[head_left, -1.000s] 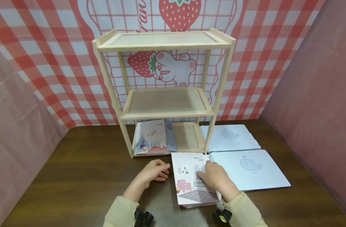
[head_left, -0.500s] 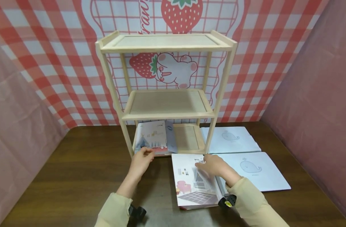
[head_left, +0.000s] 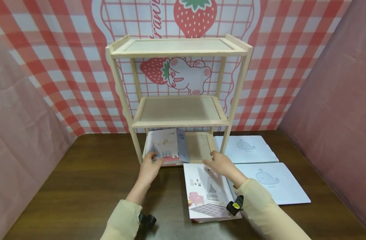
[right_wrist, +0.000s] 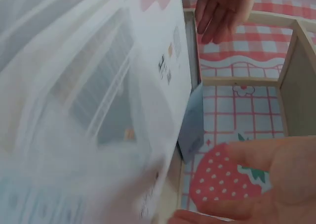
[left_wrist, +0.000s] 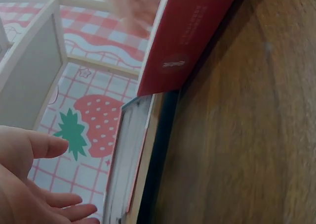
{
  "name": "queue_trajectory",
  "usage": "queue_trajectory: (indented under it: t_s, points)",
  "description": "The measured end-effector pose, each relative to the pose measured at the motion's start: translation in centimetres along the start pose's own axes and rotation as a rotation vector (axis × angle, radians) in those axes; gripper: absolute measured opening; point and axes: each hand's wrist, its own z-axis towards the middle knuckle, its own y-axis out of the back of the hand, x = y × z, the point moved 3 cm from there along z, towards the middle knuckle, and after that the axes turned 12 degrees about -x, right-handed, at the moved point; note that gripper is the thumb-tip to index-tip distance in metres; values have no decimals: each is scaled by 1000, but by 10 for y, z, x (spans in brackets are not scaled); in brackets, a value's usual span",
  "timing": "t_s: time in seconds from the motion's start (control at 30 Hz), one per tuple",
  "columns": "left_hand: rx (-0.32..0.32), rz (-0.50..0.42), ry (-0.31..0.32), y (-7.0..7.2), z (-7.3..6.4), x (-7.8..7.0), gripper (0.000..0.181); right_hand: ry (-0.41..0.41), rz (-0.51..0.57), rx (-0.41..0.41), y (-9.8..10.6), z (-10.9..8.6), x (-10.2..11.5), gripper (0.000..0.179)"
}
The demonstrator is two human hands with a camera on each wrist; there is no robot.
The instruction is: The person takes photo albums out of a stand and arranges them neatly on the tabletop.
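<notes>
On the bottom shelf, at its left, lies a book [head_left: 168, 143] with a pale illustrated cover and a blue-grey flap [head_left: 183, 145] at its right. My left hand [head_left: 150, 168] is at that book's front left corner, overlapping it in the head view; the left wrist view shows the fingers spread with nothing between them. In front of the shelf is another white book [head_left: 200, 196] with a pink armchair picture, its red side [left_wrist: 187, 46] showing in the left wrist view. My right hand [head_left: 223, 165], fingers loose and holding nothing, is over this book's far right corner.
A three-tier wooden rack [head_left: 178, 122] stands at the back of the dark wooden table [head_left: 90, 173]. To the right lie two pale blue books with whale drawings, a rear one [head_left: 245, 148] and a front one [head_left: 268, 183]. A checked cloth [head_left: 81, 86] hangs behind.
My left hand has moved forward from the table to the shelved book's front corner. The right hand has come off the white book's cover and shifted forward toward the bottom shelf.
</notes>
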Motion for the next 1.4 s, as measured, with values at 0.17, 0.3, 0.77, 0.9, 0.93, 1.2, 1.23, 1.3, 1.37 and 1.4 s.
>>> queue_trajectory:
  t_s: [0.17,0.3,0.77,0.9,0.93,1.2,1.23,1.3,1.37,1.4]
  points:
    - [-22,65,-64,-7,0,-2,47,15,81,-61,-10,8,9,57]
    - [-20,191,-63,-11,2,-5,53,28,82,-86,-19,13,14,52]
    - [50,215,106,-16,12,-3,66,72,101,-71,-46,27,35,48]
    - [25,203,107,-16,13,-3,68,64,157,-63,-54,30,41,48]
    - [24,189,113,-17,12,-4,70,59,171,-64,-56,31,42,49]
    - [60,77,194,-18,12,-7,89,-25,309,-95,-58,37,47,51]
    - [54,75,200,-18,13,-8,89,-48,333,-95,-61,40,44,51]
    - [39,78,206,-17,13,-10,87,-68,383,-111,-71,53,30,51]
    - [25,77,213,-17,14,-11,84,-86,424,-161,-94,77,3,51]
    - [20,76,216,-17,14,-12,83,-93,433,-184,-106,89,-11,51]
